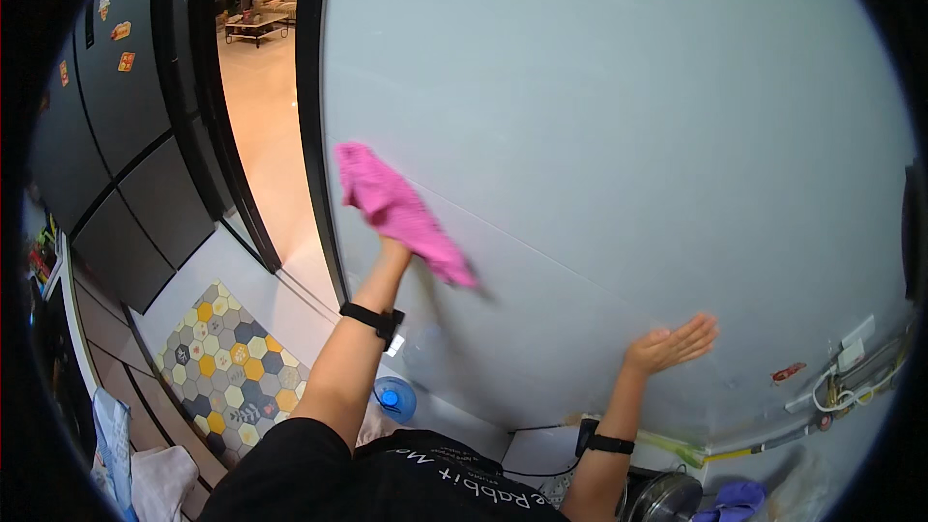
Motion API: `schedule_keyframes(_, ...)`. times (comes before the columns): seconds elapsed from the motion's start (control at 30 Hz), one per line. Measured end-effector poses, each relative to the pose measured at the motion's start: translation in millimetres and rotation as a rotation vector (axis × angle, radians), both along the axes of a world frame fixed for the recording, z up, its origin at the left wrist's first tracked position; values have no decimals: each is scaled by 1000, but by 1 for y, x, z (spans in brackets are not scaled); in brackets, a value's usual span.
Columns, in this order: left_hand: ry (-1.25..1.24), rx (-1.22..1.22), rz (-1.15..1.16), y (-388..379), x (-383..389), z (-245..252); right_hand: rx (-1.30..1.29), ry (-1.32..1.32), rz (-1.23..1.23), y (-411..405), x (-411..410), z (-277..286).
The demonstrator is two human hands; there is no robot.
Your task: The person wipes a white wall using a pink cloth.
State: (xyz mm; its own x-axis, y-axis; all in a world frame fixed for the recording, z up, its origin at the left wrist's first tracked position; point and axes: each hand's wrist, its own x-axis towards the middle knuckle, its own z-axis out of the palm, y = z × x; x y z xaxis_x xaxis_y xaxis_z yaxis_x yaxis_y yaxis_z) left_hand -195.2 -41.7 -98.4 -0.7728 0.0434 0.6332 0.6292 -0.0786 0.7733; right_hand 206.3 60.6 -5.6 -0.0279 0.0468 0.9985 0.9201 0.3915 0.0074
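A bright pink cloth (pixel 402 206) lies spread against a pale grey-blue wall (pixel 616 123), close to a black door frame (pixel 313 123). My left hand (pixel 394 249) is behind the cloth and holds it to the wall; only the wrist end shows, and the fingers are hidden. Lower and to the right, my right hand (pixel 673 345) is held out flat with nothing in it. Its fingers are straight, near the wall; whether they touch it I cannot tell.
Below my left arm stands a blue water bottle (pixel 395 399). A hexagon-patterned mat (pixel 232 370) covers floor at left, before a dark refrigerator (pixel 123 138). Pipes and cables (pixel 848 391) run along the wall at right, above a metal pot lid (pixel 663 499) and purple cloth (pixel 736 502).
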Motion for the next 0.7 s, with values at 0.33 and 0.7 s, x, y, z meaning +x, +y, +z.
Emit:
schedule_keyframes(0.33,390,-976,-370,10,173,-44,41,-35,-10,7,4,-6)
schedule_keyframes(0.7,93,-823,11,-35,5,5,5,-19,-51,3,-1,-5)
